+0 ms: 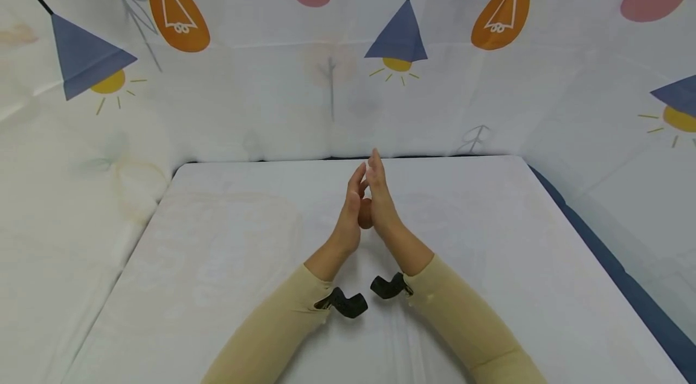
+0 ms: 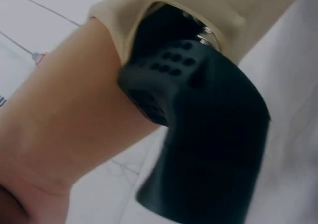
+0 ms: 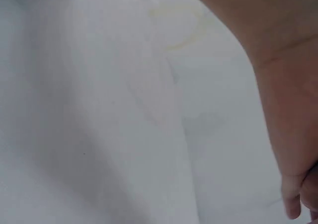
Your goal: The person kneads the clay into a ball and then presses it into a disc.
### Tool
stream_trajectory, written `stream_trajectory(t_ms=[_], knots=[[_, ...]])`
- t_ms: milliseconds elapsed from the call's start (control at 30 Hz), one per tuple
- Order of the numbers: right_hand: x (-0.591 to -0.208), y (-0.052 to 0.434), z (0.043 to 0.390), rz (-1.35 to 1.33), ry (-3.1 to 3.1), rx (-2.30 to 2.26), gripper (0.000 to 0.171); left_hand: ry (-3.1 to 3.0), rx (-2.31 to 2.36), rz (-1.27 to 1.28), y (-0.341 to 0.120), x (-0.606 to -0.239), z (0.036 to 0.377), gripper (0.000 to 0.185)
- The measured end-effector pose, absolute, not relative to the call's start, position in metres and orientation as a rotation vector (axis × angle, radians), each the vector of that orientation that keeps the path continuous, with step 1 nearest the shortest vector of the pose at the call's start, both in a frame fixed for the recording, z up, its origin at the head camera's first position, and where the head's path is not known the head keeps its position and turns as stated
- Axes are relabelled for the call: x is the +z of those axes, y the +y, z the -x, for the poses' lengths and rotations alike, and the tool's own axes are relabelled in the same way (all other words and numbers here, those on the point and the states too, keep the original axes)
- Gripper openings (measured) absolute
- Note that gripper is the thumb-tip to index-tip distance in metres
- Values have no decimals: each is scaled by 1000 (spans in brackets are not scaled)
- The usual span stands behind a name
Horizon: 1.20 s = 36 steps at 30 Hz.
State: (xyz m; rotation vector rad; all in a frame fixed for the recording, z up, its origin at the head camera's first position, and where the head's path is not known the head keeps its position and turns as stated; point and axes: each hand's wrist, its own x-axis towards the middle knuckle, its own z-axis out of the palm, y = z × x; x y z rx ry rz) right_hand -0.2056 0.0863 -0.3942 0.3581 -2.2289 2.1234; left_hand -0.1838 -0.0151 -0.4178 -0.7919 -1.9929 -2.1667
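Observation:
In the head view my left hand (image 1: 348, 224) and right hand (image 1: 383, 206) face each other palm to palm, fingers straight and pointing away over the table. A reddish-brown rounded lump (image 1: 365, 214) is between the palms; its material cannot be told. The fingertips come close together above it. Part of the lump is hidden by the hands. At the lower right of the right wrist view, part of my right hand (image 3: 290, 119) appears beside a brown rounded edge. The left wrist view mostly takes in my left wrist (image 2: 64, 110); its fingers are out of frame.
A white-covered table (image 1: 244, 239) lies under the hands. Behind it hangs a white cloth (image 1: 261, 100) printed with lamps and bulbs. Black camera mounts, one on the left sleeve (image 1: 348, 302) and one on the right (image 1: 387, 286), point inward near each other.

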Motion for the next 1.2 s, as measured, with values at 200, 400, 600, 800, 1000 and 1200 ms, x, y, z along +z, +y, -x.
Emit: stream_trajectory(t_ms=[200, 400, 600, 800, 1000, 1200], knots=[[-403, 79, 203, -363, -2185, 2249, 80, -1834, -2177, 781, -19, -417, 184, 95], [-406, 73, 193, -444, -2112, 2328, 73, -1793, -2234, 626, -17, -411, 187, 106], [-406, 72, 185, -572, -2069, 2345, 81, -1820, -2230, 509, -18, -407, 194, 117], [-405, 74, 181, -651, -2099, 2267, 92, -1869, -2166, 484, -22, -416, 202, 119], [-396, 79, 179, -642, -2122, 2190, 86, -2017, -2125, 471, -19, -419, 203, 116], [-387, 83, 183, -616, -2105, 2143, 90, -2142, -2138, 511, -15, -420, 197, 109]])
